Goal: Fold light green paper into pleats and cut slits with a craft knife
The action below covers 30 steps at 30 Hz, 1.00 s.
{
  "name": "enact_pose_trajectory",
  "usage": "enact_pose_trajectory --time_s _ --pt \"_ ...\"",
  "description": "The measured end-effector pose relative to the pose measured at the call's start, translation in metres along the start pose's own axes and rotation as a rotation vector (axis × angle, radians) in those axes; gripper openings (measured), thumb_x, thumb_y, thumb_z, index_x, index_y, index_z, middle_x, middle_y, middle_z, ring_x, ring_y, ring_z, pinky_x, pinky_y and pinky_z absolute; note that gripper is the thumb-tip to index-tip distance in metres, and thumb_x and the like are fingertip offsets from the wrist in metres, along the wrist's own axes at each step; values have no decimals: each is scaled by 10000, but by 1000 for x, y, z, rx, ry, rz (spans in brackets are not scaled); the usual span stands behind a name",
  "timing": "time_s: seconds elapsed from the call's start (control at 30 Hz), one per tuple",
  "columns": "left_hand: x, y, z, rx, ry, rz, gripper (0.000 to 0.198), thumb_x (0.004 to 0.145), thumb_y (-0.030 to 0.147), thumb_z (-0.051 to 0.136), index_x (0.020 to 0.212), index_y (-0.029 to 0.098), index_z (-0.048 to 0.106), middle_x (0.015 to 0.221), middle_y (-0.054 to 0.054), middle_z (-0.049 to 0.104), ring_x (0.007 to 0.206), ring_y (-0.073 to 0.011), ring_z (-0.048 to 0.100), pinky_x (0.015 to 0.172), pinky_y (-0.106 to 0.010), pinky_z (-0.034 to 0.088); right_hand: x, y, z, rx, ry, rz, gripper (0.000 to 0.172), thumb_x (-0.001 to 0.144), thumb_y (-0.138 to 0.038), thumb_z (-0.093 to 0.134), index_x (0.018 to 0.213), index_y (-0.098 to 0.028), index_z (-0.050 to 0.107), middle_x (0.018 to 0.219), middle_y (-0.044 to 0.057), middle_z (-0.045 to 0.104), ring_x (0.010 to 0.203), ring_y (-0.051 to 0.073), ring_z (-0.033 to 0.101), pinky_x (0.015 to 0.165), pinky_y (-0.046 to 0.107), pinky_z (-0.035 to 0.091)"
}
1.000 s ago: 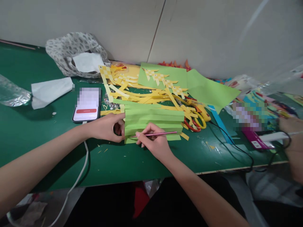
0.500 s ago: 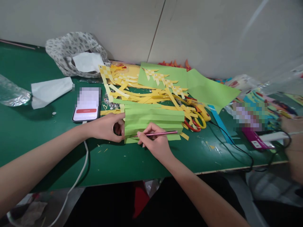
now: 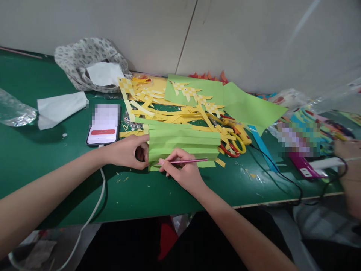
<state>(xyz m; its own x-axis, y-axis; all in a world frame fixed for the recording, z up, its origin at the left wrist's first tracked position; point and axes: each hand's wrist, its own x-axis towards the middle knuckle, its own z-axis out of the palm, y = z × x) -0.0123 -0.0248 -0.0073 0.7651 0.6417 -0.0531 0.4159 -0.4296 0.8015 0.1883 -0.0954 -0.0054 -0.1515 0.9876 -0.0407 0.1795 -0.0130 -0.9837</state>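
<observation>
A stack of light green paper strips (image 3: pixel 183 143) lies on the green table (image 3: pixel 50 158). My left hand (image 3: pixel 128 151) pinches the left end of the stack, its fingers curled closed on the paper. My right hand (image 3: pixel 180 169) rests on the near edge of the strips and grips a thin pink pencil (image 3: pixel 187 161), whose tip points left along the lowest strip. Behind the stack lies a heap of yellow paper strips and woven yellow pieces (image 3: pixel 172 109).
A phone (image 3: pixel 103 124) on a white cable lies left of the strips. Orange-and-yellow scissors (image 3: pixel 235 141) sit right of them. Green sheets (image 3: pixel 248 107), white paper (image 3: pixel 60 107), a patterned cloth bag (image 3: pixel 87 62) and a plastic bottle (image 3: pixel 12 111) lie around. Another person's hand (image 3: pixel 348 150) is at the right edge.
My right hand and the pencil have slid a little to the left along the bottom strip. My left hand has stayed in place.
</observation>
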Motion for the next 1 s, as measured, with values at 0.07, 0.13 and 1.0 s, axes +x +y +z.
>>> enact_pose_trajectory --time_s 0.07,0.13,1.0 --pt "0 0 0 -2 0 -3 292 644 234 623 862 203 432 681 24 682 582 -129 618 550 -235 483 0 1 0 -5 26 -5 260 749 -347 676 634 -212 486 539 -9 632 452 116 563 442 238 443" --pt "0 0 0 -6 2 -11 287 650 248 626 856 205 430 678 26 679 580 -131 617 549 -239 486 0 2 -1 12 58 0 270 752 -338 671 629 -217 463 500 -28 598 439 113 552 427 228 424" --pt "-1 0 0 -36 -7 -34 306 658 273 639 858 206 417 691 26 674 586 -130 622 550 -239 494 -1 5 -9 38 41 35 262 741 -338 705 642 -201 505 548 -7 652 454 104 559 442 221 451"
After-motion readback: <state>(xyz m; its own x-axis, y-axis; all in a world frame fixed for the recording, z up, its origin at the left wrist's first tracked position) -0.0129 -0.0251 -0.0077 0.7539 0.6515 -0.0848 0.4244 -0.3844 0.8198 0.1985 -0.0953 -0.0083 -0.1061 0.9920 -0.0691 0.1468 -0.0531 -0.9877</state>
